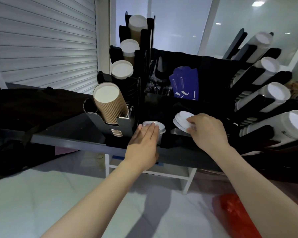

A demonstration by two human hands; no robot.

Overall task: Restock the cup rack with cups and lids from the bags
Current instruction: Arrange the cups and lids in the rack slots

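Both hands work low at the front of the black cup rack (179, 104). The left hand (143, 143), fingers straight and pressed together, rests flat on the stack of translucent round plastic lids (160, 128). The right hand (206, 133) curls round the tilted stack of flat white round lids (180, 120) just beside it. It seems best to steady the translucent stack, then level the white one squarely before letting go.
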